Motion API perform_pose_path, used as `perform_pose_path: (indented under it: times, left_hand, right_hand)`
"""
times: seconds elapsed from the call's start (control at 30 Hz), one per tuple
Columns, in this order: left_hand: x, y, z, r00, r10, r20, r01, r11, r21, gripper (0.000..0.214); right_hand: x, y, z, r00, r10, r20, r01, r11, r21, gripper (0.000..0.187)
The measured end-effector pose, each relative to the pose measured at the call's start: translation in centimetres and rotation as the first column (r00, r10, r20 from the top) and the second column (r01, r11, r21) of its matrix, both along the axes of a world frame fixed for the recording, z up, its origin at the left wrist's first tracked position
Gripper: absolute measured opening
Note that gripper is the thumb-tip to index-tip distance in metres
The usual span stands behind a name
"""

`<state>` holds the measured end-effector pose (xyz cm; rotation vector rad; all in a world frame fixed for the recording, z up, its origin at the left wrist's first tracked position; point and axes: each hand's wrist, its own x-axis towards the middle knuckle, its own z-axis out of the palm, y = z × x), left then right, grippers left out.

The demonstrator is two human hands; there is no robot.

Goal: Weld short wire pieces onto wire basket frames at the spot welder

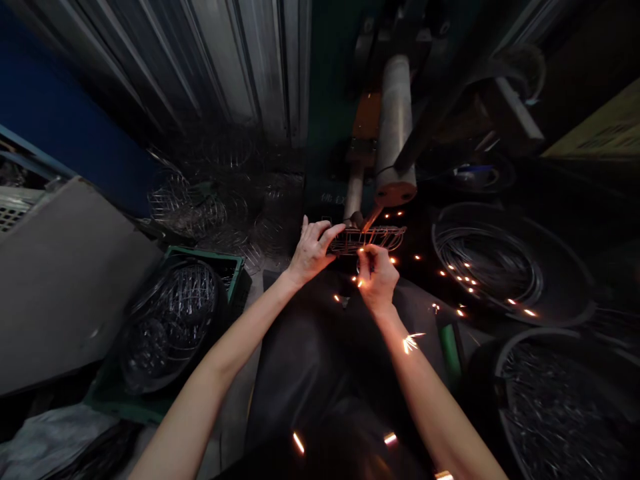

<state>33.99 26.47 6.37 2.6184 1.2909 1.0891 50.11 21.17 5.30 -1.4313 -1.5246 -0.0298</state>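
A small wire frame (373, 238) sits under the tip of a spot-welding machine's electrode (369, 219), with orange sparks flying off to the right and down. My left hand (313, 250) pinches the frame's left end, fingers curled on the wire. At the frame's lower middle, my right hand (377, 277) is closed on a thin wire piece. Both forearms reach up from the bottom of the view over a dark apron.
The welder's grey cylinder (395, 127) hangs above the frame. A green crate (227, 263) with stacked wire pieces (170, 320) stands at left, more wire frames (210, 193) behind. Coiled wire rings (487, 263) lie right; a dark tub of short wires (565, 407) at bottom right.
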Motion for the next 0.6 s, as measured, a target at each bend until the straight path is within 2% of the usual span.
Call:
perform_pose_path:
  times: [0.13, 0.23, 0.3, 0.37, 0.4, 0.43, 0.5, 0.53, 0.6]
  left_hand:
    - [0.0, 0.1, 0.2, 1.000, -0.004, 0.006, 0.004, 1.000, -0.011, 0.054]
    - [-0.4, -0.3, 0.0, 0.998, -0.048, 0.046, 0.049, 0.998, -0.030, 0.062]
    - [-1.0, -0.4, -0.8, 0.992, -0.046, 0.115, 0.053, 0.997, -0.059, 0.074]
    - [-1.8, -0.4, -2.0, 0.981, -0.007, 0.196, 0.026, 0.995, -0.097, 0.088]
    - [-2.1, -0.2, -2.8, 0.974, 0.014, 0.226, 0.012, 0.994, -0.113, 0.093]
    - [-2.5, 0.0, -3.5, 0.970, 0.031, 0.242, 0.000, 0.992, -0.126, 0.093]
    - [-2.9, 0.6, -4.7, 0.967, 0.051, 0.249, -0.016, 0.990, -0.140, 0.086]
    - [-3.0, 0.9, -5.1, 0.966, 0.054, 0.251, -0.019, 0.990, -0.141, 0.081]
    - [-3.2, 1.4, -5.4, 0.963, 0.035, 0.267, 0.002, 0.991, -0.137, 0.068]
  right_hand:
    - [-0.6, -0.3, 0.8, 1.000, 0.020, -0.024, -0.021, 0.998, -0.052, 0.028]
    - [0.0, -2.7, 2.6, 0.998, 0.016, -0.055, -0.021, 0.995, -0.096, 0.029]
    - [2.3, -5.7, 3.7, 0.997, -0.055, -0.045, 0.048, 0.990, -0.131, 0.032]
    - [6.9, -9.6, 3.9, 0.977, -0.214, 0.013, 0.213, 0.961, -0.178, 0.033]
    - [9.9, -11.6, 3.5, 0.947, -0.316, 0.061, 0.321, 0.922, -0.216, 0.034]
    - [13.2, -13.6, 2.9, 0.889, -0.445, 0.107, 0.457, 0.848, -0.270, 0.037]
    - [19.9, -17.0, 1.1, 0.745, -0.624, 0.237, 0.661, 0.639, -0.393, 0.042]
    - [22.9, -18.4, -0.1, 0.704, -0.635, 0.319, 0.699, 0.536, -0.474, 0.042]
    - [27.2, -20.5, -2.5, 0.705, -0.606, 0.370, 0.655, 0.353, -0.669, 0.032]
